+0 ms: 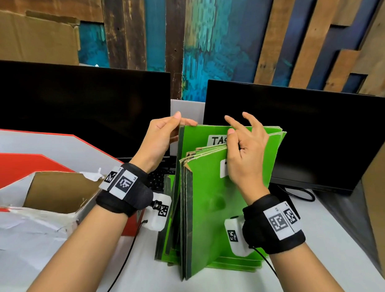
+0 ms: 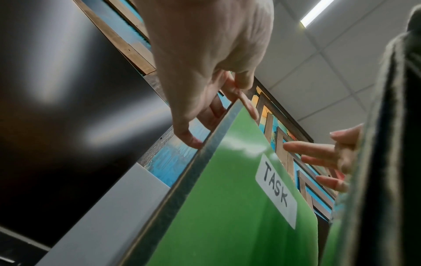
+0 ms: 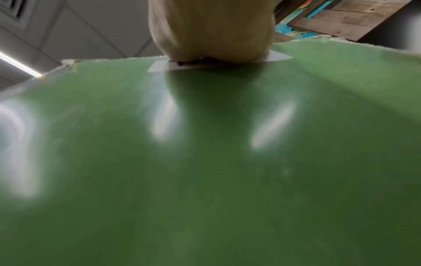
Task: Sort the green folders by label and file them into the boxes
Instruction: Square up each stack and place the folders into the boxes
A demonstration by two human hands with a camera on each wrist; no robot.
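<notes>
Folders (image 1: 211, 210), green, standing upright on white table (image 1: 322, 261), between two dark monitors (image 1: 77, 110) behind and red-and-white box (image 1: 47, 194) at left. Rear folder (image 2: 216, 207), labelled "TASK" (image 2: 275, 190), pinched at top left corner by left hand (image 1: 159, 140). Front bundle of folders (image 1: 207, 158) gripped at top edge by right hand (image 1: 246, 157), thumb in front, index and middle fingers lifted free above.

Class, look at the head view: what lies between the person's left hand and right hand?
The top edge of the tall green folder labelled TASK spans it: the left hand pinches its corner, and the right hand flips the shorter folders in front.
</notes>
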